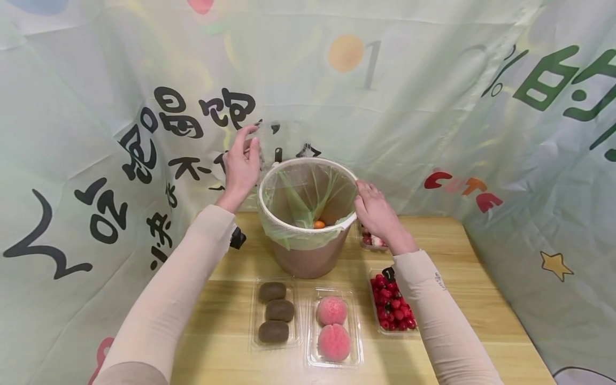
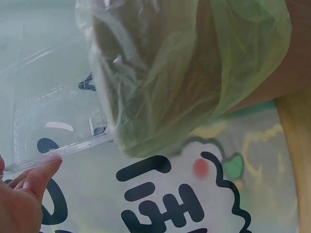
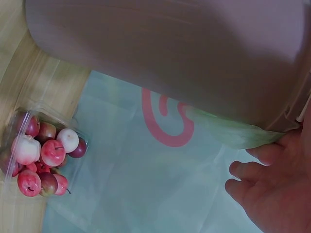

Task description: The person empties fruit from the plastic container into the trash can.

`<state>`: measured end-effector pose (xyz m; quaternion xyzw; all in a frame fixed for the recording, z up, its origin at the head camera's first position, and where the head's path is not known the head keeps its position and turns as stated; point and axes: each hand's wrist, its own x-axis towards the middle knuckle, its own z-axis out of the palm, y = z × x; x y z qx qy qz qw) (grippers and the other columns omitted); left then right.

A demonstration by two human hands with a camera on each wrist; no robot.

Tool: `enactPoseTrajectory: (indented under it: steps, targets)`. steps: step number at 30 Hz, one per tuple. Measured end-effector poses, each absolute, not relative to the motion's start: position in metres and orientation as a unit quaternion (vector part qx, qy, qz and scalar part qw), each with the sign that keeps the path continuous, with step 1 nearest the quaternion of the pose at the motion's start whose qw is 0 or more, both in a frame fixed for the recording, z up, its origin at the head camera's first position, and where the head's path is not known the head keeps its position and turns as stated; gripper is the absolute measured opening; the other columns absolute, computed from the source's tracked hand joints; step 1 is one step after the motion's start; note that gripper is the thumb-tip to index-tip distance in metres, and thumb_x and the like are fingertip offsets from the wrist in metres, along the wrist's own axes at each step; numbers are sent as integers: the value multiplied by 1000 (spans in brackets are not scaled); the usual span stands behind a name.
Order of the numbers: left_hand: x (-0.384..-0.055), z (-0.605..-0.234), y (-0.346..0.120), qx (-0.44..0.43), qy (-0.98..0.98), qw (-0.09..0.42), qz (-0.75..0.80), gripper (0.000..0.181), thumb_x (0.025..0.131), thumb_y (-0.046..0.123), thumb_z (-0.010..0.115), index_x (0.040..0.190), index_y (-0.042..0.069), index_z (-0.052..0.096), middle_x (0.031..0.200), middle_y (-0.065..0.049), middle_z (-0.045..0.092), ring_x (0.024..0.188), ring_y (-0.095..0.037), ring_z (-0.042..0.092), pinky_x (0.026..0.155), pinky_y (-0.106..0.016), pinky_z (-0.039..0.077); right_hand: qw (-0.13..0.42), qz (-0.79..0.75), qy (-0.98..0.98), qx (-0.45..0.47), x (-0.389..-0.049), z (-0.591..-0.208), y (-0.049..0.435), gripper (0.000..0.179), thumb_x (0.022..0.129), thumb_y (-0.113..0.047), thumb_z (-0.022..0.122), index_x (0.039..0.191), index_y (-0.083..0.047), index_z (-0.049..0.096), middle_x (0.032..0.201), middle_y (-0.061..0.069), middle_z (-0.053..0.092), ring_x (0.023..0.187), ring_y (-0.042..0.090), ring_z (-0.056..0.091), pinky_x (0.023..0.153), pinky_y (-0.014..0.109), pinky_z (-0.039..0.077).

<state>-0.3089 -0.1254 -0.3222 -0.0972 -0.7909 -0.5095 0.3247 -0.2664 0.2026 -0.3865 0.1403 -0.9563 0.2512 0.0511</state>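
- The left hand (image 1: 243, 166) is raised beside the bin; in the left wrist view its fingers pinch the edge of a clear plastic container (image 2: 73, 148), which stands next to the bin's rim.
- This container has faint raised marks, which I cannot read.
- The right hand (image 1: 377, 211) grasps the rim of the bin (image 1: 312, 262) on the opposite side, with the fingers bent over it.
- The bin stands upright on the wooden table (image 1: 216, 299), and a light green bag (image 1: 298, 239) lines it and folds over the rim; one orange fruit (image 1: 319, 224) lies inside.
- In front of the bin are two clear trays: one with three brown oval pieces (image 1: 279, 310), one with two pink peaches (image 1: 334, 326).
- Near the right forearm is a tray of small red fruits (image 1: 392, 305); behind it, another tray holds round red, dark and whitish fruits (image 3: 41, 155).
- On the cloth (image 1: 409, 69) around the table, "CUTE" (image 1: 463, 190) is written in coloured letters, also a grey "1" (image 1: 371, 65), a green "的" (image 1: 546, 80) and black Chinese characters, among them "不" (image 1: 190, 168).
- The right sleeve (image 1: 447, 315) carries small dark print, too small for reading.
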Motion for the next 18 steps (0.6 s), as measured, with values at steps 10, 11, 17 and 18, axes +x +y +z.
enactPoseTrajectory:
  steps: [10,11,17,18]
  targets:
    - [-308,-307,-141,-86,-797,284,-525,35,112,22,51,145,13,58,127,-22,74,101,-36,76,70,-18,58,51,251,-956,142,-267,-387,203,61,111,-28,25,166,-1,27,173,21,27,161,45,22,134,56,16]
    - [-308,-306,-142,-84,-798,281,-527,35,112,23,51,145,13,58,126,-22,74,100,-36,76,68,-18,57,50,252,-956,142,-267,-387,203,61,111,-28,25,166,-1,27,173,21,27,161,45,22,134,56,16]
    - [-302,-301,-153,-70,-806,271,-522,34,112,22,50,144,11,58,126,-21,75,100,-36,77,62,-15,57,52,253,-955,143,-266,-387,203,61,111,-28,25,166,0,26,173,21,28,160,45,23,134,55,15]
    - [-302,-301,-155,-67,-810,272,-515,34,112,22,50,143,11,58,125,-21,75,100,-35,78,61,-14,56,52,254,-955,143,-266,-387,203,61,111,-28,25,166,0,26,173,21,28,160,45,23,134,55,15]
